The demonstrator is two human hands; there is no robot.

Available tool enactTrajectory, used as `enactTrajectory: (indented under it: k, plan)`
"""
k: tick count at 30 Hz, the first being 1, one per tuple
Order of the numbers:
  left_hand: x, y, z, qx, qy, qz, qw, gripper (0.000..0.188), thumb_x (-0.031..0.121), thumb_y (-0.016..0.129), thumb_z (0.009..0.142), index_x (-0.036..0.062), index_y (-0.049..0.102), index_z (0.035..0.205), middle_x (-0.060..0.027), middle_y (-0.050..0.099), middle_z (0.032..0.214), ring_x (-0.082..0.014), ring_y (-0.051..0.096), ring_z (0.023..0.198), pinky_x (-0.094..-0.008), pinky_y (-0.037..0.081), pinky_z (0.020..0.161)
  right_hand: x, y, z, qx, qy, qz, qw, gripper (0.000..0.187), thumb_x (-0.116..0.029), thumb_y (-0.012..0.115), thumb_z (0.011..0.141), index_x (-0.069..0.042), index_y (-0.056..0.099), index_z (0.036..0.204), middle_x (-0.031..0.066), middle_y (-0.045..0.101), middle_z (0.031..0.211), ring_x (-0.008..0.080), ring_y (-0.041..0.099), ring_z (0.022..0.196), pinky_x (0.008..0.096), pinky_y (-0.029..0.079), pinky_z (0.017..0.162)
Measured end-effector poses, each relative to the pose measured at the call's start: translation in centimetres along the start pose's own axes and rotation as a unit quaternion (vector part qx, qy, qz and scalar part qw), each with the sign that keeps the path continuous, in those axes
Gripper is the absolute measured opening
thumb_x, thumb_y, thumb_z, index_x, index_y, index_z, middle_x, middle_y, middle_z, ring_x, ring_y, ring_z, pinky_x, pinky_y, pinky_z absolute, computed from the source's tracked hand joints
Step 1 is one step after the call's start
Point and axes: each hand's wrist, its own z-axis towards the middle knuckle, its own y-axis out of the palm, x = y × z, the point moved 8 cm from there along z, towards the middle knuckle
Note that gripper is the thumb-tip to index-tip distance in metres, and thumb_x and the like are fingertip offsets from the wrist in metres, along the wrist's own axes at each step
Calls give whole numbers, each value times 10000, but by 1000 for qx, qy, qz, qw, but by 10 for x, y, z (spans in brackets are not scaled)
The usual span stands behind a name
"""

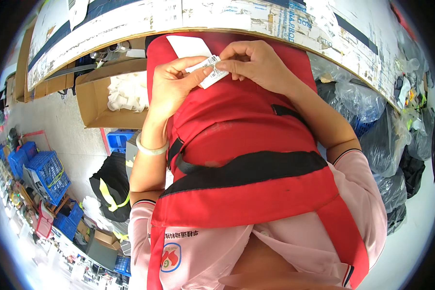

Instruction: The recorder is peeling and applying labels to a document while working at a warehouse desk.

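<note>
A small white label with a printed barcode (209, 82) is held between my two hands above my red apron (237, 121). My left hand (176, 82) pinches its left part, thumb on top. At its upper right corner, the thumb and forefinger of my right hand (256, 63) are closed on it, with the other fingers curled under. Beyond my left hand, a larger blank white sheet (188, 47) lies on the red cloth over my lap; its lower part is hidden behind my fingers.
A worn table edge (198, 25) runs across in front of me. To the left, a cardboard box (94, 104) holds white pieces (125, 92), near a blue crate (48, 174) and a black bag (111, 183). Filled plastic bags (386, 140) crowd the right side.
</note>
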Motion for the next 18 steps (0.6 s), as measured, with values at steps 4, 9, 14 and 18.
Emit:
enactTrajectory:
  k: [4,9,14,18]
  plan:
    - [-9,-1,0,-3,-48,55,997,214,9,707,818,-2,696,1032,-42,701,886,-59,613,779,-194,489,703,-8,-4,4,55,-86,-3,995,153,-171,650,895,-20,664,911,13,619,779,54,550,691,198,446,630]
    - [-18,-9,2,-25,-11,1,1000,166,102,631,902,-21,705,987,-60,692,854,-71,588,691,-204,478,621,-23,-13,5,68,-124,-118,983,120,-137,630,898,-25,671,910,16,630,800,51,566,716,193,458,640]
    - [-9,-11,7,3,18,-1,1000,437,350,470,997,-12,712,978,-57,690,835,-82,578,706,-207,453,680,1,-69,24,151,-9,-30,988,162,-175,634,900,-26,675,948,17,635,763,60,581,632,185,466,544]
    - [-8,-14,9,5,7,25,1000,417,345,493,989,-8,715,976,-48,688,817,-70,571,705,-204,448,665,-5,-80,33,171,2,-17,985,176,-152,629,896,23,651,906,56,640,749,97,597,606,209,481,514]
